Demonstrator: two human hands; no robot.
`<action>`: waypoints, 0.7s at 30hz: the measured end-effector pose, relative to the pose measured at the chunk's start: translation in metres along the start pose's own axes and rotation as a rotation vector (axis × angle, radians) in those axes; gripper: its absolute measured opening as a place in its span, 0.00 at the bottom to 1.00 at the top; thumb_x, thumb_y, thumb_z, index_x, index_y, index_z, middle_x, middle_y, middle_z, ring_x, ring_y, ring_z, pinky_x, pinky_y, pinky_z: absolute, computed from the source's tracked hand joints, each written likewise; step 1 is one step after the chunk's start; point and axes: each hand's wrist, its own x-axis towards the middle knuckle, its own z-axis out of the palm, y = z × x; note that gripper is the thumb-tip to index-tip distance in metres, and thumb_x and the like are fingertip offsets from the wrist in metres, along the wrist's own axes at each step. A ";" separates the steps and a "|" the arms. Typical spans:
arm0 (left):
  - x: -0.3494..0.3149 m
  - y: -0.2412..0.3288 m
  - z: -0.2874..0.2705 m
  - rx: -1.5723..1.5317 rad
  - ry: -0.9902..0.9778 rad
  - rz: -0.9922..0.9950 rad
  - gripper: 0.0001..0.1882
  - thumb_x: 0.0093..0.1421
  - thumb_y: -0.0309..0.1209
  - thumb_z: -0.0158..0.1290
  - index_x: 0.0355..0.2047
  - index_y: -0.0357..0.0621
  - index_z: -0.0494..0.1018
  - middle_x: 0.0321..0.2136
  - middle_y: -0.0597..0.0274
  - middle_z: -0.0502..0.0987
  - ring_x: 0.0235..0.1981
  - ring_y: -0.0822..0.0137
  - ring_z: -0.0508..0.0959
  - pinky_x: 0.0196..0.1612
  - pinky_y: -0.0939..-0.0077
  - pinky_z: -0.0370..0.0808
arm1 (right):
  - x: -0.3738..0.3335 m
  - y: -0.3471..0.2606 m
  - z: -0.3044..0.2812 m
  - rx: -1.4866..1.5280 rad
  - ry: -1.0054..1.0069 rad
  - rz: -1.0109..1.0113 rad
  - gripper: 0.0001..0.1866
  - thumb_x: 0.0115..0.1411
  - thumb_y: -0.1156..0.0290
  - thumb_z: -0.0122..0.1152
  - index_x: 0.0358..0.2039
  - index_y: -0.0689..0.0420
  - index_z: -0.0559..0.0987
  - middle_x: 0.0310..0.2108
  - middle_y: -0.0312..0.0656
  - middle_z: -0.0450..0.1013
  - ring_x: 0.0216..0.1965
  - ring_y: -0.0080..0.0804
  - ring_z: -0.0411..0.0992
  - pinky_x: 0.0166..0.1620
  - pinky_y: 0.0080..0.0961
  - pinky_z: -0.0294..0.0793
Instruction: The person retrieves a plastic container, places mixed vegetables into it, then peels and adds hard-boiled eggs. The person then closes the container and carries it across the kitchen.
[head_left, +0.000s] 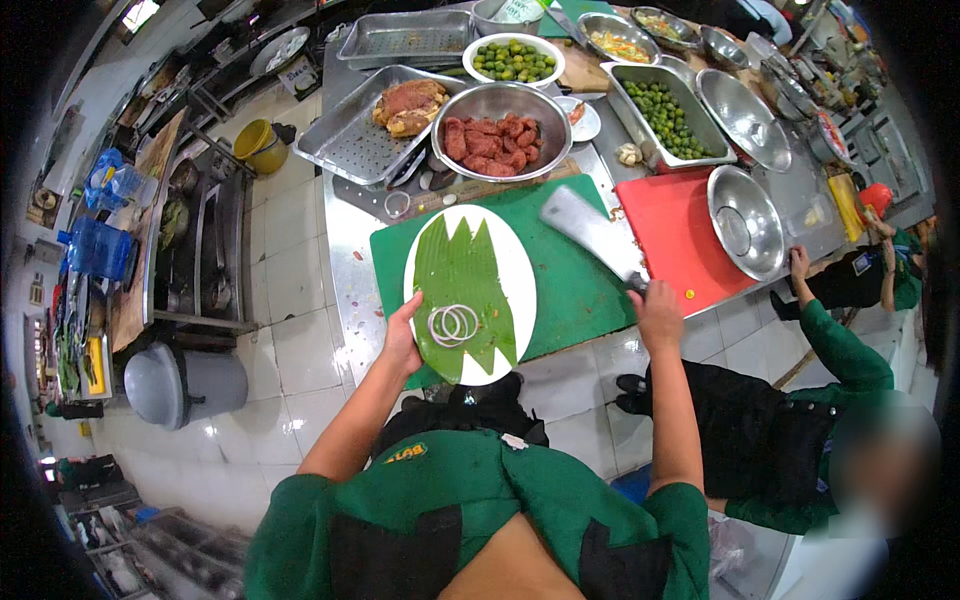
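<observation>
My left hand (pixel 404 338) grips the left edge of a white oval plate (pixel 520 262). On the plate lies a banana leaf (pixel 462 270) cut to points at both ends, with several thin red onion rings (pixel 453 325) low on its left side. My right hand (pixel 658 315) is closed round the dark handle of a cleaver (pixel 585 228). Its broad blade points up and to the left, over the right part of a green cutting board (pixel 570 300). The plate covers the board's left part.
Behind the board stand a steel bowl of reddish meat (pixel 490 145), a perforated tray (pixel 345 140) with cooked meat, and a pan of small green citrus (pixel 665 120). At right, a co-worker's hand is by an empty steel bowl (pixel 745 225) on a red board (pixel 665 230).
</observation>
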 end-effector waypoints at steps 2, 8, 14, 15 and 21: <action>0.012 -0.011 0.016 0.027 -0.037 -0.017 0.26 0.64 0.43 0.41 0.55 0.37 0.62 0.50 0.50 0.71 0.49 0.56 0.74 0.52 0.55 0.71 | -0.016 0.021 -0.002 0.179 -0.010 0.210 0.19 0.61 0.51 0.52 0.38 0.56 0.72 0.32 0.48 0.72 0.33 0.44 0.73 0.32 0.39 0.72; 0.066 -0.046 0.077 0.065 -0.267 -0.143 0.27 0.65 0.46 0.39 0.56 0.38 0.61 0.50 0.49 0.71 0.49 0.54 0.73 0.54 0.52 0.69 | -0.058 0.041 -0.037 0.582 0.086 0.630 0.20 0.61 0.55 0.54 0.31 0.64 0.75 0.25 0.55 0.73 0.29 0.52 0.73 0.32 0.39 0.69; 0.089 -0.050 0.106 0.377 -0.165 -0.175 0.29 0.63 0.49 0.44 0.57 0.42 0.60 0.48 0.53 0.72 0.46 0.60 0.75 0.47 0.60 0.74 | -0.068 -0.005 -0.076 1.010 0.111 0.743 0.17 0.63 0.59 0.54 0.28 0.62 0.73 0.17 0.37 0.68 0.16 0.21 0.64 0.20 0.22 0.63; 0.091 -0.039 0.103 0.560 -0.096 -0.198 0.27 0.62 0.48 0.46 0.54 0.42 0.64 0.45 0.53 0.74 0.41 0.62 0.78 0.41 0.64 0.78 | -0.068 -0.016 -0.082 1.145 0.077 0.803 0.16 0.64 0.60 0.53 0.26 0.60 0.72 0.16 0.34 0.65 0.14 0.17 0.61 0.17 0.18 0.60; 0.111 0.120 0.058 0.546 -0.085 0.439 0.18 0.57 0.38 0.56 0.41 0.38 0.72 0.34 0.56 0.77 0.29 0.66 0.80 0.33 0.72 0.79 | -0.067 -0.108 -0.115 1.369 -0.015 0.649 0.13 0.66 0.62 0.49 0.28 0.56 0.68 0.14 0.29 0.62 0.12 0.13 0.57 0.14 0.14 0.56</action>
